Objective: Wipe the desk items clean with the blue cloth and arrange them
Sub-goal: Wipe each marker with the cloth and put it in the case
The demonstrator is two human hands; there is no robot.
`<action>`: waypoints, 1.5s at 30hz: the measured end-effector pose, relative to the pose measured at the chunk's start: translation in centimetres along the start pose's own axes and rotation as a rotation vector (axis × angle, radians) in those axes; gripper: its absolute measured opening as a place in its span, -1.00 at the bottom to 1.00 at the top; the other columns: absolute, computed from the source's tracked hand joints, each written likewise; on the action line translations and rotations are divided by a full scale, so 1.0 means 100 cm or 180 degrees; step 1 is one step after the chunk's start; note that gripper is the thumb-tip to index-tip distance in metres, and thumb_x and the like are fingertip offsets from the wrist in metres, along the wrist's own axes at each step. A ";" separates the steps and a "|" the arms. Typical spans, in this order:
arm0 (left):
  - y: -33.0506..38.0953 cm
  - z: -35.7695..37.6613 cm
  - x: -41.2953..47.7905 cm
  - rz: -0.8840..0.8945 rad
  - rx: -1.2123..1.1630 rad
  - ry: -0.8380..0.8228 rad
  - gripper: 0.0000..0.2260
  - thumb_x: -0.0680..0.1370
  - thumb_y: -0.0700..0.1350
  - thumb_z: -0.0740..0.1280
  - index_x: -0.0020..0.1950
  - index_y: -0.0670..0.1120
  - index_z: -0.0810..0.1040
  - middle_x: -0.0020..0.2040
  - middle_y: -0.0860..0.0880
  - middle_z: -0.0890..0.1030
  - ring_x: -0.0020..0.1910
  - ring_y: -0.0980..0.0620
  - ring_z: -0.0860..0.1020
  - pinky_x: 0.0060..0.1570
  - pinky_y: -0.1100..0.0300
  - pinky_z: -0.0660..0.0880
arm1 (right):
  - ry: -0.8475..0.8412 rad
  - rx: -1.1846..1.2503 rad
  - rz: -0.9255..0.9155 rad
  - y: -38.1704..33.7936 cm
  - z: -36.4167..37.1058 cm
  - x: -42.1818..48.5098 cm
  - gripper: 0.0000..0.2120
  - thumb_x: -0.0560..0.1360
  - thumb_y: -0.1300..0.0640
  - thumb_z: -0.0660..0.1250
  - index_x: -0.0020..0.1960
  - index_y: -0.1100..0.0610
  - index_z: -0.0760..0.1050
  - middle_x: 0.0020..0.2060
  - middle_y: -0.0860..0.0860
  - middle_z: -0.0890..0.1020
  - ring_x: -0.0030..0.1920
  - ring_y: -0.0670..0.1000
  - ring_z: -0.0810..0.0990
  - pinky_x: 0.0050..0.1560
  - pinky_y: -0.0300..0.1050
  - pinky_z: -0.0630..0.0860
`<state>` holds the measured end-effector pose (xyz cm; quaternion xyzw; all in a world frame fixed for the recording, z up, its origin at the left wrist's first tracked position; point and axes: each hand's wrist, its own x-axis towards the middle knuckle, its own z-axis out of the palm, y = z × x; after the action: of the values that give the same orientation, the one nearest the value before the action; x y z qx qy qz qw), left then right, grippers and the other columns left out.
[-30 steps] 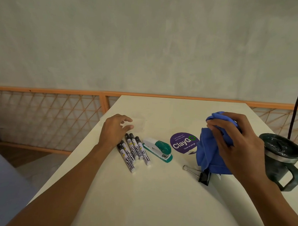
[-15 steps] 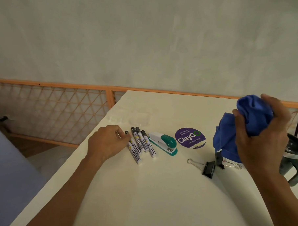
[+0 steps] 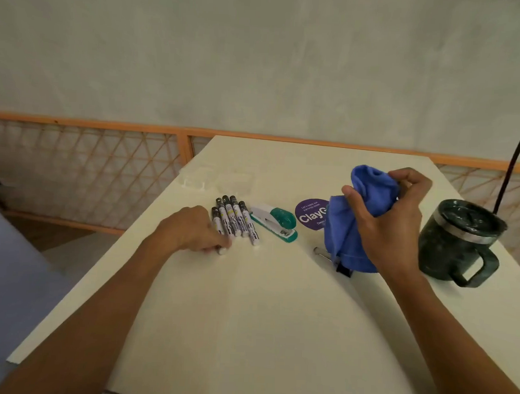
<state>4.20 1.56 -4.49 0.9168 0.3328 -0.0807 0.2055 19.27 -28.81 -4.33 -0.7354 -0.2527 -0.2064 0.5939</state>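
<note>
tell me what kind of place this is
Probably an office or shared workspace, though little of the room shows: a white desk holds markers, a stapler and a lidded mug, and a purple ClayGo sticker lies on it.

A flat cream-white bench is noted, backed by an orange wooden lattice railing and a pale plastered wall. A round purple sticker with white lettering is seen flat on the bench. A thin black cable is recorded at the right edge.
</note>
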 end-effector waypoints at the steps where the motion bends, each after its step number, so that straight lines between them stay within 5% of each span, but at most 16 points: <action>1: 0.000 -0.006 0.001 -0.0005 0.0096 -0.0091 -0.65 0.35 0.22 0.58 -0.28 -0.08 0.78 -0.34 0.00 0.74 -0.35 0.01 0.61 -0.25 0.18 0.53 | -0.0122 -0.0017 0.0042 0.001 0.003 -0.002 -0.47 0.55 -0.03 0.58 0.32 0.03 0.32 0.13 -0.33 0.50 0.05 -0.43 0.57 0.06 -0.51 0.47; 4: -0.002 -0.026 0.005 -0.0047 0.0431 0.0264 -0.74 0.41 0.11 0.54 -0.24 -0.09 0.76 -0.35 -0.01 0.72 -0.33 -0.02 0.65 -0.15 0.11 0.66 | -0.0328 -0.0089 0.0017 0.005 0.007 -0.004 -0.66 0.57 -0.03 0.54 0.20 -0.02 0.44 0.10 -0.31 0.59 0.10 -0.37 0.59 0.08 -0.50 0.46; 7: 0.010 -0.033 0.001 0.0071 0.0708 0.0963 -0.73 0.49 0.19 0.48 -0.08 -0.01 0.69 -0.10 -0.03 0.71 -0.09 -0.12 0.67 -0.06 0.06 0.61 | -0.0308 -0.0019 -0.0012 0.006 0.009 -0.004 -0.76 0.60 -0.04 0.51 0.18 -0.02 0.52 0.14 -0.24 0.64 0.18 -0.23 0.63 0.16 -0.39 0.50; 11: 0.052 -0.012 -0.007 0.1154 -0.0427 0.1693 -0.80 0.60 0.17 0.43 -0.09 0.08 0.60 -0.15 0.14 0.68 -0.19 0.07 0.64 -0.21 0.14 0.46 | -0.0228 0.0129 0.0219 0.002 0.009 -0.002 -0.84 0.64 -0.11 0.45 0.19 -0.21 0.55 0.20 -0.25 0.61 0.22 -0.22 0.60 0.21 -0.27 0.51; 16: 0.085 0.040 -0.009 0.2341 -0.1384 0.1767 -0.88 0.69 0.11 0.38 0.08 0.09 0.62 -0.07 0.21 0.67 -0.24 0.06 0.65 -0.28 0.10 0.58 | -0.0186 0.0832 0.0822 0.000 0.005 0.000 -0.82 0.72 -0.10 0.29 0.30 -0.17 0.54 0.11 -0.17 0.72 0.12 -0.09 0.70 0.15 -0.08 0.63; 21: 0.102 0.065 -0.005 0.2617 -0.1609 0.1964 -0.90 0.72 0.03 0.36 0.08 0.04 0.60 -0.11 0.20 0.65 -0.36 -0.01 0.57 -0.29 0.06 0.50 | -0.0255 0.1570 0.1430 0.005 0.011 0.000 -0.83 0.74 -0.06 0.27 0.30 -0.09 0.43 0.08 0.04 0.76 0.07 0.09 0.73 0.18 0.14 0.63; 27: 0.124 0.066 0.000 0.2864 -0.1813 0.2016 -0.91 0.73 0.02 0.34 0.09 0.04 0.58 -0.17 0.16 0.61 -0.40 0.01 0.51 -0.37 0.26 0.37 | -0.0109 0.2297 0.1842 0.013 0.013 0.003 -0.75 0.74 0.08 0.30 0.39 0.07 0.52 0.28 0.14 0.71 0.32 0.26 0.67 0.39 0.35 0.56; 33: 0.108 0.080 -0.006 0.3050 -0.1464 0.2296 -0.85 0.72 0.03 0.36 0.14 -0.01 0.64 -0.11 0.23 0.61 -0.42 0.16 0.42 -0.41 0.28 0.35 | -0.0391 0.2988 0.2167 0.011 0.006 0.006 -0.48 0.57 0.03 0.40 0.52 0.04 0.52 0.35 0.10 0.68 0.36 0.20 0.66 0.34 0.17 0.63; 38: 0.097 0.071 -0.001 0.3020 -0.1301 0.2551 -0.86 0.67 0.00 0.43 0.13 -0.04 0.66 -0.09 0.21 0.62 -0.34 0.32 0.44 -0.33 0.47 0.28 | -0.0657 0.3340 0.2143 0.005 -0.003 0.008 -0.58 0.69 0.13 0.23 0.52 0.00 0.54 0.38 0.13 0.66 0.29 0.19 0.67 0.34 0.18 0.56; 45: 0.097 0.071 0.001 0.3233 -0.1144 0.2488 -0.86 0.66 0.00 0.45 0.10 -0.06 0.68 -0.14 0.26 0.53 -0.35 0.30 0.43 -0.35 0.41 0.31 | -0.0732 0.2299 0.1613 -0.006 0.005 0.004 -0.58 0.62 0.04 0.43 0.47 -0.10 0.55 0.27 0.03 0.73 0.24 0.15 0.73 0.25 0.16 0.66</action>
<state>10.42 -8.15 -7.79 0.8729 -0.0822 0.4213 0.2319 19.22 -28.21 -3.73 -0.5380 -0.1849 0.1298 0.8121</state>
